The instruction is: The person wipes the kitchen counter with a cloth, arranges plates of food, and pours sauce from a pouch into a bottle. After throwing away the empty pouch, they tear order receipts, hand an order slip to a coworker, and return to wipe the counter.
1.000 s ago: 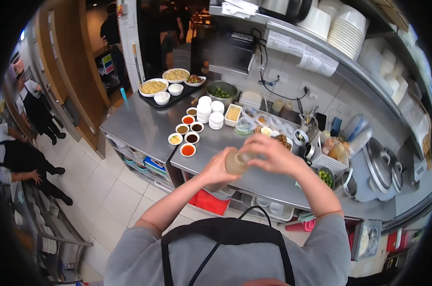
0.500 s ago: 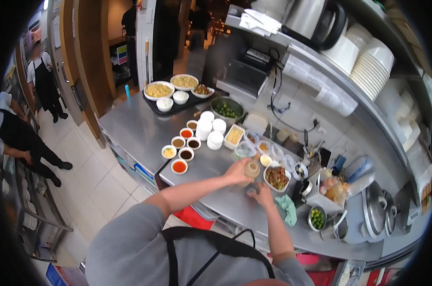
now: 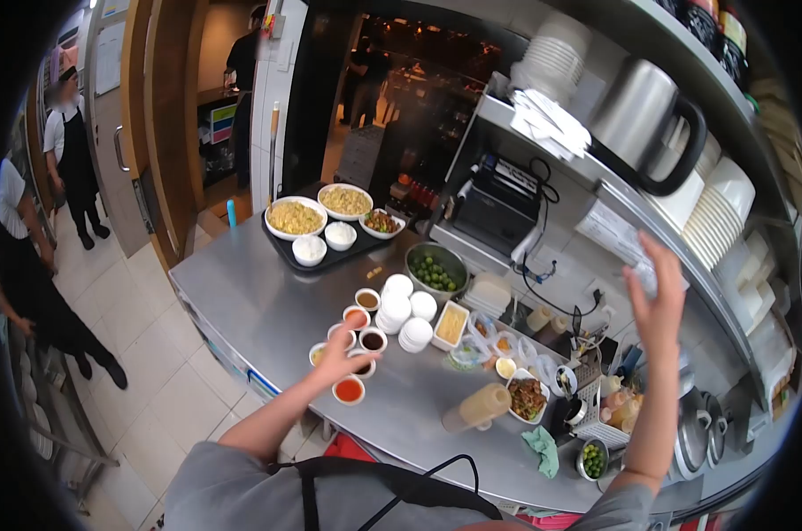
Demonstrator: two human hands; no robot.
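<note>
1. Compared with the earlier frame, the left hand (image 3: 333,361) is no longer holding the tall, cylindrical, translucent tan bottle (image 3: 477,408); it is now reaching farther left, while the right hand (image 3: 659,305) is now rising well above the counter, on the right.

2. Fingers and thumb of the left hand are spreading apart over the small, round white sauce bowls (image 3: 373,340), partly hiding some of them. Whether the skin is touching a rim, I cannot tell.

3. Fingers and thumb of the right hand are also standing apart, with nothing visible between them. It is appearing in front of the long white paper sheets (image 3: 600,228) on the right; contact with them I cannot tell.

4. The sauce bowls are sitting on the grey, shiny metal counter (image 3: 233,274), to the left of the stacked plain white round cups (image 3: 394,311). One bowl with red-orange sauce is lying nearest.

5. The bottle is apparently standing upright, just left of the white dish of brown food (image 3: 527,398). A crumpled pale-green cloth (image 3: 541,450) is lying nearer, to the right.

6. In my judgement, each bowl is being light and stiff, perhaps slippery where sauce is wetting the rim. Opposite sides of the outer wall are offering the best hold, keeping it level against spilling.

7. The bottle is probably having soft plastic walls and some weight; its middle is suiting a gentle, wrapping grip.
</note>
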